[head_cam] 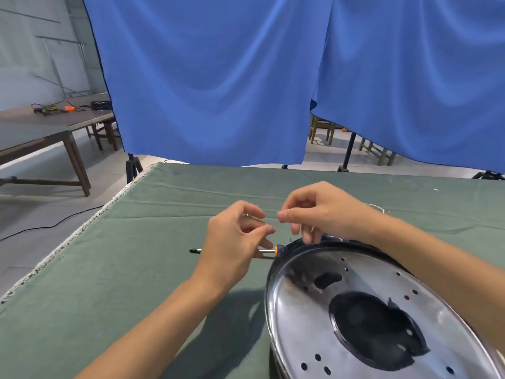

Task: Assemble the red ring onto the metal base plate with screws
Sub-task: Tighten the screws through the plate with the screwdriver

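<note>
A blue curtain [218,77] hangs behind the far edge of the counter [136,269], which is covered in a green cloth. Beyond the counter's left edge a wooden table [41,127] stands on the floor with cables and an orange item on it.

The metal base plate [314,324] lies at the counter's near right corner, a shiny round disc with small holes near its rim and a large dark opening in the middle; its right side runs out of view. No red ring can be made out anywhere.

Both forearms reach in from the near edge. The left hand [235,242] is raised above the counter just left of the plate's far rim, its thumb and forefinger pinched on something thin and metallic that is too small to identify. The right hand [319,212] is raised beside it, fingertips nearly meeting the left's, thumb and forefinger pressed together; whether they hold anything I cannot tell.

Under the left hand a screwdriver [269,251] lies on the cloth, its orange collar against the plate's rim and its dark tip pointing toward the left edge.

A thin pale wire [378,207] lies on the cloth beyond the right wrist.
</note>
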Action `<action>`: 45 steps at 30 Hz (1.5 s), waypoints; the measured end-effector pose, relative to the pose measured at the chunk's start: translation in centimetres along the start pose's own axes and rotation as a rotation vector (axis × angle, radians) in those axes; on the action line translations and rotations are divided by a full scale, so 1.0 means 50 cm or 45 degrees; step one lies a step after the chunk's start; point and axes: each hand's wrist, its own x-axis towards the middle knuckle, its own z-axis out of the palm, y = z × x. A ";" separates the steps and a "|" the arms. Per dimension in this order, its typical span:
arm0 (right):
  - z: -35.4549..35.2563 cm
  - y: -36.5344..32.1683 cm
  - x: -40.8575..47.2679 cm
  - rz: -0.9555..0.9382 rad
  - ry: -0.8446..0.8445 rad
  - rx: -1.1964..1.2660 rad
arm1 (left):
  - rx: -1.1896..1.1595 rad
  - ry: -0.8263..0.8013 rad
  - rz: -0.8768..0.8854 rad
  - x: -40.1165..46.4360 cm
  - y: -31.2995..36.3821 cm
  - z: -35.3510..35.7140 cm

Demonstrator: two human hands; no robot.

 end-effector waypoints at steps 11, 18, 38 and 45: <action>-0.026 0.022 -0.053 0.307 -0.184 0.640 | 0.214 -0.093 0.470 -0.015 0.031 0.027; -0.023 0.044 -0.050 0.317 -0.133 0.819 | 0.218 -0.110 0.485 -0.010 0.025 0.042; -0.002 0.049 -0.052 0.257 -0.013 0.755 | -0.204 0.018 -0.042 -0.011 0.031 0.054; 0.030 0.066 -0.077 0.243 0.163 0.084 | 0.521 -0.314 -0.548 -0.002 0.002 0.039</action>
